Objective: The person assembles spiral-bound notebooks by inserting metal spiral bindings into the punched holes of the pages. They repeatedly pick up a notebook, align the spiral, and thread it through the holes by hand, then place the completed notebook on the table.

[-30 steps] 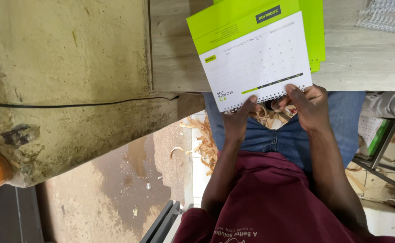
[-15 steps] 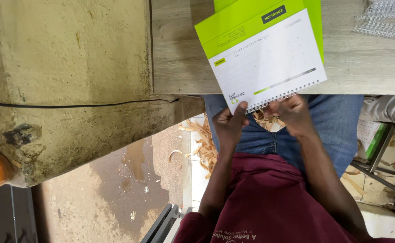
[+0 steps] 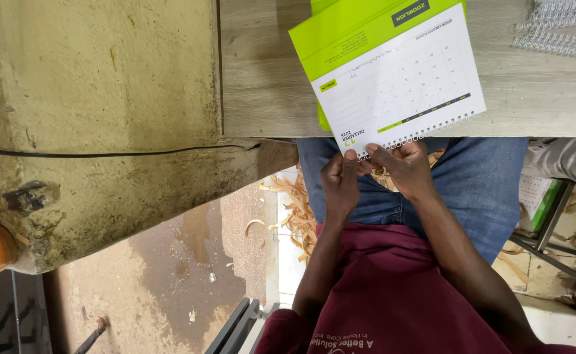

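Both hands pinch the wire-bound edge of a calendar (image 3: 399,82): the left hand (image 3: 340,180) grips its corner, and the right hand (image 3: 402,164) holds the coil just beside it, fingertips closed on the wire. Beyond the hands the calendar lies tilted on the wooden table (image 3: 261,78), over green sheets (image 3: 324,121). Spare coils (image 3: 560,26) sit farther right. Judging by the grip, the binding is being seated; the next move probably calls for working steadily along the coil.

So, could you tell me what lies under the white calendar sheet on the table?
Under the white calendar sheet lie lime-green sheets, showing along its top and left edges, on the wooden table. How many are stacked beneath is covered.
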